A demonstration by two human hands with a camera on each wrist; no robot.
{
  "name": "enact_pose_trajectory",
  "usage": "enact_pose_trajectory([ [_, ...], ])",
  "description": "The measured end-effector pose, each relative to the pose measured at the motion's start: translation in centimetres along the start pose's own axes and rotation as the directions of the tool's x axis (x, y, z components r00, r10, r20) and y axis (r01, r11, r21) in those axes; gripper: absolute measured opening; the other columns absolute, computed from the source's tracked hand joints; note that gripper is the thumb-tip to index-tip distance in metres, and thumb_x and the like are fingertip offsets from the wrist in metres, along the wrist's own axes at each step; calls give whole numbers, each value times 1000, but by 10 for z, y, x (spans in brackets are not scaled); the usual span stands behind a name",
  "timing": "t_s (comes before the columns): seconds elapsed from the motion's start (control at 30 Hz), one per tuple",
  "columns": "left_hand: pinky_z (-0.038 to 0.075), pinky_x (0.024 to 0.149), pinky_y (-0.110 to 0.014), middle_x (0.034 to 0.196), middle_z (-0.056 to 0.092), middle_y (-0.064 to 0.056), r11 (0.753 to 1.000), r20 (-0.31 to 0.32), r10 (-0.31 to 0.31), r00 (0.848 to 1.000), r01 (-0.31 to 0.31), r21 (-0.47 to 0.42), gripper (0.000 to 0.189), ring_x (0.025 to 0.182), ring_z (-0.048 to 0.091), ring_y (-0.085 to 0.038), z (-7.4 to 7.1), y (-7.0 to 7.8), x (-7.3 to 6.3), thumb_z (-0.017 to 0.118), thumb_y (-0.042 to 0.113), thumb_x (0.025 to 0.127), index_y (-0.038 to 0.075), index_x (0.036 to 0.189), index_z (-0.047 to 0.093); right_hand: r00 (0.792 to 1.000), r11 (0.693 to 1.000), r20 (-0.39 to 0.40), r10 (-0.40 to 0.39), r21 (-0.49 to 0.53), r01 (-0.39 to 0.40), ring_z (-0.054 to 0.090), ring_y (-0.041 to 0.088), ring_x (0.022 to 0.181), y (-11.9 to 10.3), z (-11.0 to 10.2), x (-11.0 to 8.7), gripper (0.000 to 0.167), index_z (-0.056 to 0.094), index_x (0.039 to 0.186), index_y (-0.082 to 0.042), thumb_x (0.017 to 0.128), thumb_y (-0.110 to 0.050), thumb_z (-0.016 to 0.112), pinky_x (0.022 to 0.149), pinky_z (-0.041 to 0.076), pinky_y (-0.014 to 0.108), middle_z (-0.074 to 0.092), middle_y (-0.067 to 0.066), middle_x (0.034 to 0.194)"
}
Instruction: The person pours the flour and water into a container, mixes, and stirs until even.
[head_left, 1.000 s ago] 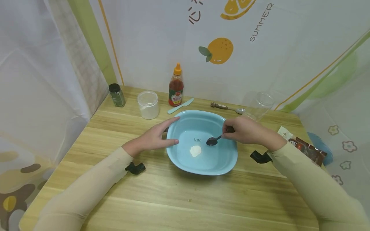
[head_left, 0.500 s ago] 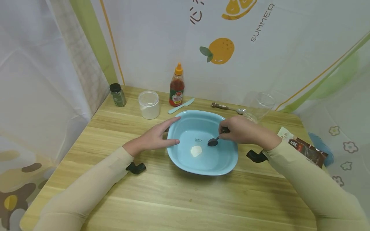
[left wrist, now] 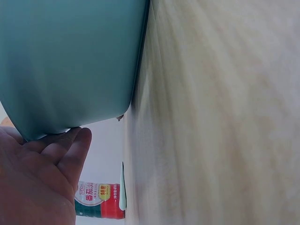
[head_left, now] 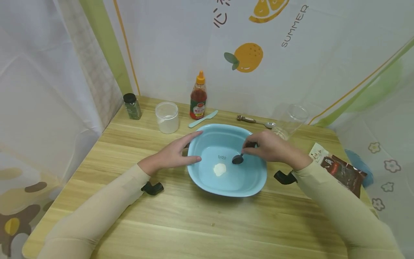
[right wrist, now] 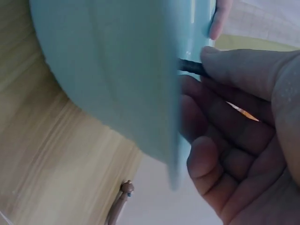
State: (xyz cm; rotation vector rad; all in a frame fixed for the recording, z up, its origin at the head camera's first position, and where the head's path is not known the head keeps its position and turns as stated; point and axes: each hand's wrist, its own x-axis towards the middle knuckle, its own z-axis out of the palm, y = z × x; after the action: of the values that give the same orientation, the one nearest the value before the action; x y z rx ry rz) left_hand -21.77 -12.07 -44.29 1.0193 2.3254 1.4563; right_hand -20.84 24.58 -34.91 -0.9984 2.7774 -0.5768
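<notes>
Head view: right grip (head_left: 271,145), shifted leftward, pinches spoon (head_left: 237,159); left grip (head_left: 171,153) apparently clamps basin (head_left: 244,180).

Wooden table (head_left: 155,226), enclosed by white curtains (head_left: 168,46).
Oranges (head_left: 249,57), lettering (head_left: 294,26) and green bands (head_left: 107,43) are printed behind; flowers (head_left: 392,166) are outlined at right; brown shapes (head_left: 35,188), perhaps leaves, are seen at left.

Basin (head_left: 240,178) lettered "bdo", curtain (head_left: 275,82) "SUMMER", bottle (left wrist: 99,200) "特惠"
</notes>
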Motion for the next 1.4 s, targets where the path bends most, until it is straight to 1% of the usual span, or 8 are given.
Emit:
enact_pose_trajectory([
  [0.23,56,114,-49,173,43,-16,1000,5,-2,1000,2,-5,95,148,57,-35,0,-1,1,82,27,101,7,176,28,1000,1000,-29,-13,23,13,64,5,71,5,7,-3,5,85,96,-17,100,-15,86,60,55,27,78,-11,88],
  [0.47,55,114,-50,173,43,-15,1000,7,1,1000,-1,-10,95,149,56,-35,-1,-3,0,81,28,101,8,177,27,992,981,60,-111,165,100,68,4,76,-5,13,-3,8,83,96,-19,100,-14,86,66,58,26,77,-13,87],
  [0.57,55,114,-50,174,42,-16,1000,6,0,1000,0,-9,95,149,56,-35,-1,-3,0,81,27,101,8,177,27,989,977,73,-132,181,117,68,4,76,-9,16,2,6,83,97,-19,102,-16,84,67,58,26,78,-14,89],
  [0.83,56,113,-51,173,44,-16,1000,5,1,1000,-1,-9,96,148,57,-35,-1,-4,0,81,29,101,9,177,26,1000,997,6,16,79,-16,58,7,69,-7,13,7,7,81,96,-17,103,-15,82,61,48,27,75,-11,84],
  [1.03,56,113,-52,172,44,-16,1000,4,1,1000,-1,-19,96,148,57,-37,-1,-3,0,81,28,100,9,177,26,989,983,120,-83,172,62,67,9,75,-9,14,6,6,82,99,-16,104,-19,82,64,56,28,77,-10,87],
  [1.2,56,113,-51,172,43,-17,1000,5,-1,1000,1,-29,96,148,57,-37,0,-2,0,81,26,100,8,177,26,999,990,34,20,141,-25,64,9,73,-5,15,10,8,81,99,-15,106,-19,79,63,51,28,80,-2,89],
  [1.27,56,113,-51,172,43,-17,1000,9,0,1000,0,-24,96,148,57,-37,0,-1,1,81,27,101,8,177,26,998,990,34,51,129,-55,62,9,71,-4,13,8,8,80,97,-16,104,-15,80,62,49,28,78,-4,85],
  [1.4,55,115,-51,171,45,-16,1000,0,-6,1000,6,1,96,147,57,-36,-1,1,0,82,27,100,8,177,27,993,988,119,-26,156,7,68,9,74,-7,12,9,7,80,98,-17,104,-18,81,63,54,28,77,-8,85],
])
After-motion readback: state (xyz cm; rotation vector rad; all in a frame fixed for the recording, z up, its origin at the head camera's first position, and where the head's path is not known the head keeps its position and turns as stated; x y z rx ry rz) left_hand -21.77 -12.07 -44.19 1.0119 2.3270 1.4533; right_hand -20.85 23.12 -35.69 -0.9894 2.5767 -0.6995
